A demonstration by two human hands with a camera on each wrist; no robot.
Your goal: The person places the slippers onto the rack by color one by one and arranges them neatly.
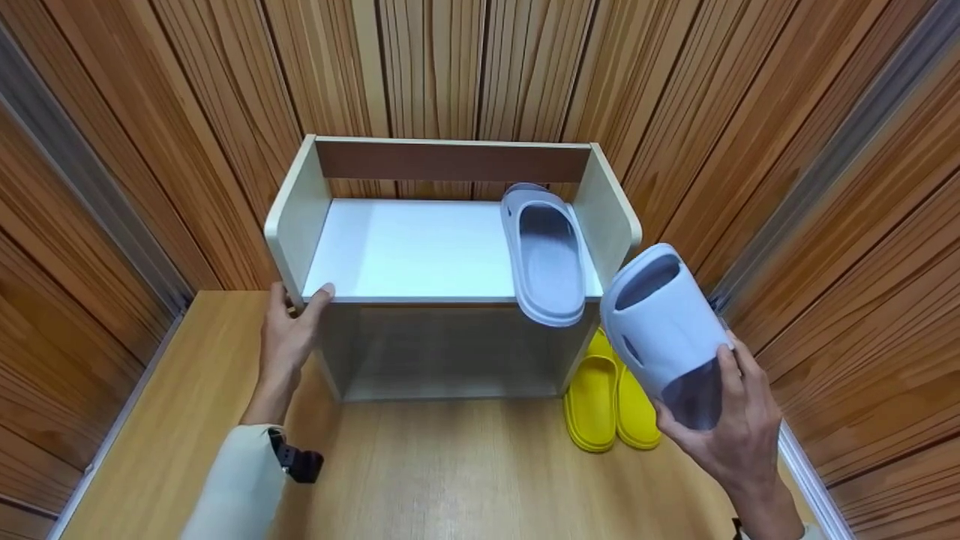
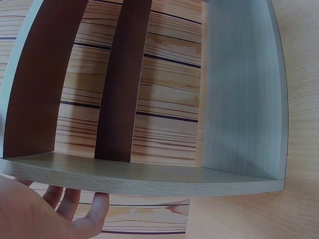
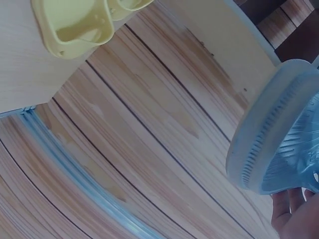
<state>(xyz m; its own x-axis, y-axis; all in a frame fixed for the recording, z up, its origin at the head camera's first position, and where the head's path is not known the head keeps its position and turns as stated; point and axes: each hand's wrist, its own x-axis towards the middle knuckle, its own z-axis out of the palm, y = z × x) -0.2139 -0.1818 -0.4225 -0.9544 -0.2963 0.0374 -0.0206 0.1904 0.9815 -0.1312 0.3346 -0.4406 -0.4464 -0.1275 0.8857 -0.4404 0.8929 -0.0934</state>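
Note:
In the head view a small white shelf unit (image 1: pixel 427 251) stands against the wall, and my left hand (image 1: pixel 289 341) grips its left side at the front corner, thumb over the upper board. The left wrist view has those fingers (image 2: pixel 97 211) curled along the outside of the side panel (image 2: pixel 164 186). My right hand (image 1: pixel 739 424) holds a light grey slipper (image 1: pixel 671 322) by its heel end, tilted, toe toward the unit. Its match, another grey slipper (image 1: pixel 553 274), lies at the right end of the upper board, heel jutting past the front edge.
A pair of yellow slippers (image 1: pixel 590 405) stands on the wood floor (image 1: pixel 442 472) by the unit's lower right corner. Wood-plank walls (image 1: pixel 435 67) rise behind and on both sides. The unit's lower compartment (image 1: pixel 450 349) opens toward me.

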